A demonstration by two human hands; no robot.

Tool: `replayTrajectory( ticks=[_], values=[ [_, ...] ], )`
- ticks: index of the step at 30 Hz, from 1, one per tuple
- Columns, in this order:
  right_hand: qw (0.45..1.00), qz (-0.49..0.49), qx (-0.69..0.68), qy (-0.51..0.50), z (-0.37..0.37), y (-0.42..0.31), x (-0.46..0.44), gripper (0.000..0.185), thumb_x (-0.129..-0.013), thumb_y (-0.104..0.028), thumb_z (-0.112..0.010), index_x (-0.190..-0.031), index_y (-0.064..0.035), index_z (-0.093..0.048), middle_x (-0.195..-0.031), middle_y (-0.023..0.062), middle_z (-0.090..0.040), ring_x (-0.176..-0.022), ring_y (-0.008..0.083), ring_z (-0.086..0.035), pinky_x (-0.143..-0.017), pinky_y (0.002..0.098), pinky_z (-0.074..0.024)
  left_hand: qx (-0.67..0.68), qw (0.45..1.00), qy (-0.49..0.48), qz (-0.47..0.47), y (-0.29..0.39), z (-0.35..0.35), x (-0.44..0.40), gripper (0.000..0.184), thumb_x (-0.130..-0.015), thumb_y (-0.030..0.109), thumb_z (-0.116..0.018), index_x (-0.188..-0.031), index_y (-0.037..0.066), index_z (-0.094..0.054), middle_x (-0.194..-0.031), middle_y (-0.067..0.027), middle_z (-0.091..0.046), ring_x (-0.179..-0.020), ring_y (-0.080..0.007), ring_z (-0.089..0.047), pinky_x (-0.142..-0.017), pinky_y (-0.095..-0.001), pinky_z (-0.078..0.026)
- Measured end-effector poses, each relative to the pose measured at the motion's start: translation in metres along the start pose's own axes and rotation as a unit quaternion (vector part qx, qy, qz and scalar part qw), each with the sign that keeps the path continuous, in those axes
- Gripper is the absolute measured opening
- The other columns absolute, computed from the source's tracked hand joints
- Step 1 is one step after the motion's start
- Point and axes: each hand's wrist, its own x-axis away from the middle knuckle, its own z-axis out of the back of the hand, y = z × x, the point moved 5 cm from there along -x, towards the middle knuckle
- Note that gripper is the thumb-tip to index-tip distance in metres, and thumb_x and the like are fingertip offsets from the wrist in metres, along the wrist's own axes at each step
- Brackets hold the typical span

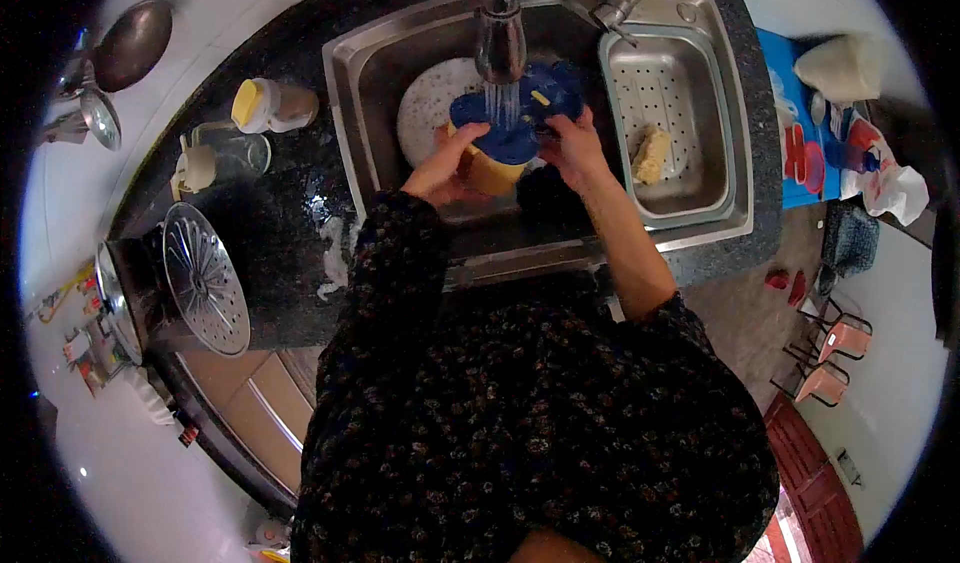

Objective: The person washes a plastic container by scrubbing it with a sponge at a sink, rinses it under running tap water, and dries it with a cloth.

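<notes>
Under the running tap [500, 48], a yellow container with a dark blue top [493, 178] is between my hands over the sink basin. My left hand [447, 166] grips its left side, thumb on the blue rim. At the right, my right hand [576, 151] has its fingers curled on the blue edge; the fingertips are partly hidden. Another dark blue piece [558, 85] with a small yellow part lies just behind; I cannot tell whether it is joined to the container. A pale round plate or bowl with suds [425, 103] sits in the basin at the left.
A perforated tray [690, 113] with a yellow sponge [651, 155] fills the right basin. On the left counter stand a yellow-lidded jar [280, 108], a glass jar [240, 150] and a perforated steel disc [205, 278]. A blue surface with utensils [800, 148] lies at the right.
</notes>
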Motion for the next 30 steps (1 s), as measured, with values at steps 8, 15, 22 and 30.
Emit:
replayTrajectory(
  ticks=[8,15,22,30],
  values=[
    [0.998,-0.005,0.015,-0.067,-0.029,0.027,0.001,0.051,-0.080,0.008,-0.043,-0.127,-0.0036,-0.028,-0.115,0.0180,-0.049,-0.090,0.0302,-0.060,-0.075,0.0432,-0.0560,-0.078,0.992,0.094,0.016,-0.025,0.064,0.028,0.089,-0.076,0.058,-0.055,-0.138,0.014,-0.008,-0.131,-0.0172,-0.037,-0.108,-0.0353,-0.052,-0.080,-0.0480,-0.048],
    [0.993,-0.064,0.091,-0.047,-0.038,0.029,0.003,0.031,-0.088,-0.005,-0.044,-0.119,-0.0022,-0.039,-0.099,0.0162,-0.057,-0.075,0.0248,-0.062,-0.056,0.0338,-0.0550,-0.096,0.986,0.128,0.048,-0.015,0.064,0.045,0.073,-0.077,0.062,-0.052,-0.131,0.020,-0.027,-0.118,-0.0127,-0.051,-0.097,-0.0282,-0.058,-0.077,-0.0451,-0.048],
    [0.920,-0.210,0.326,-0.060,-0.012,0.023,-0.002,0.023,-0.094,-0.024,-0.043,-0.091,-0.0031,-0.051,-0.065,0.0111,-0.059,-0.037,0.0122,-0.038,-0.031,0.0248,-0.0289,-0.098,0.991,0.044,0.074,-0.008,0.042,0.038,0.084,-0.076,0.060,-0.052,-0.135,0.013,-0.015,-0.132,-0.0178,-0.034,-0.114,-0.0341,-0.048,-0.076,-0.0437,-0.052],
    [0.991,-0.077,0.027,-0.103,-0.019,0.043,-0.021,0.027,-0.087,-0.011,-0.055,-0.113,-0.0017,-0.052,-0.096,0.0150,-0.060,-0.079,0.0199,-0.060,-0.062,0.0305,-0.0493,-0.209,0.975,0.079,0.000,0.017,0.053,0.040,0.088,-0.077,0.056,-0.054,-0.138,0.011,-0.009,-0.136,-0.0185,-0.030,-0.118,-0.0335,-0.044,-0.078,-0.0431,-0.052]
  ],
)
